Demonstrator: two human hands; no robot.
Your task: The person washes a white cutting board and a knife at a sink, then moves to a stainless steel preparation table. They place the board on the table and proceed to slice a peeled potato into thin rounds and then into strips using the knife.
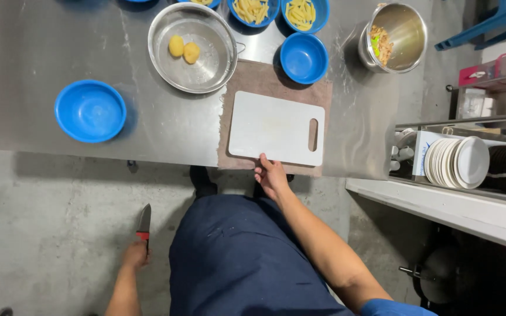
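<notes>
A: My right hand (272, 177) rests loose fingers on the white cutting board (276, 129) at frame centre; my left hand (134, 256), lower left, grips the knife (143, 222).

B: So nothing's being cut; the peeled potatoes (184, 49) wait in the steel bowl (218, 70), upper centre.

2 potatoes (184, 49) in a steel bowl (218, 35).

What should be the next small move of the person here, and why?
Probably bring the left hand with the knife up to the white cutting board. The board is bare, the right hand touches its near edge, and two peeled potatoes lie in the steel bowl beside it.
</notes>
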